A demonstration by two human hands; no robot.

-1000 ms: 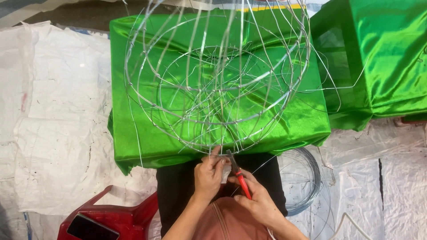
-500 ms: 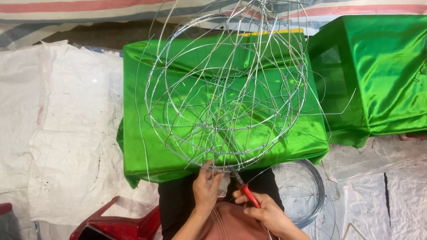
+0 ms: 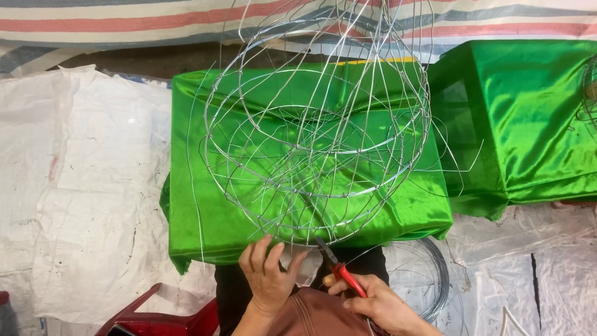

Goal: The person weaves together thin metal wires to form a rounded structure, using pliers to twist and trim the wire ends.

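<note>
Wire frame: one round cage of thin silver wire (image 3: 320, 143), rings and ribs crossing, resting on the green cloth and filling most of its top; its near rim hangs at the 6 o'clock edge, right by the hands.
Left hand: one (image 3: 268, 277), at 6 o'clock under the frame, fingers (image 3: 266, 254) curled and closed around the lowest ring.
Right hand: one (image 3: 376, 303), just right of the left hand, closed on the red handles of the pliers.
Pliers: one pair (image 3: 339, 267), red grips, dark nose pointing toward 11 o'clock and touching the bottom ring.
Table: one (image 3: 199, 218), draped in shiny green cloth, its front edge touching the person's lap.
Second green-draped block: one (image 3: 528, 124), at 3 o'clock, a narrow gap between it and the table.
Wire coil: one (image 3: 429, 280) lying on the floor at 4 o'clock, just beside the right hand.
Red plastic stool: one (image 3: 155, 320), at 7 o'clock, cut off by the picture's lower edge.
Floor cover: white woven sheets (image 3: 81, 186), wide open room at 9 o'clock; a striped tarp (image 3: 124, 25) runs along 12 o'clock.
Loose ends: stray wires stick out past the frame toward 3 o'clock, over the gap.
</note>
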